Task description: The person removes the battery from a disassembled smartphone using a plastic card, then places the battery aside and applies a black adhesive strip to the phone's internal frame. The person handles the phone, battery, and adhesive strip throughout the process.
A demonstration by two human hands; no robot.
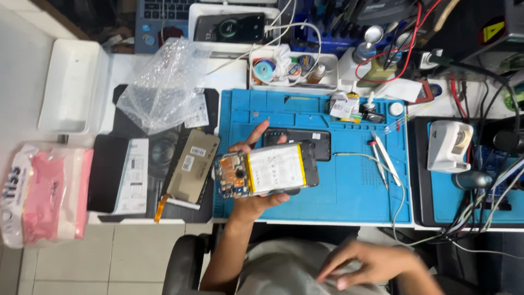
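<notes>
The left hand (pixel 256 199) is clamped around an opened smartphone (pixel 266 173) with its yellow-edged battery up, above the blue repair mat (pixel 349 186), while the right hand (pixel 371 265) rests open and empty near the lap; a level, edge-only grip seems safest.

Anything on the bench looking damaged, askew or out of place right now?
The phone in the left hand has its back off, battery and circuit board bare. A crumpled bubble-wrap bag sprawls over the mat's left side. The right hand rests empty.
</notes>
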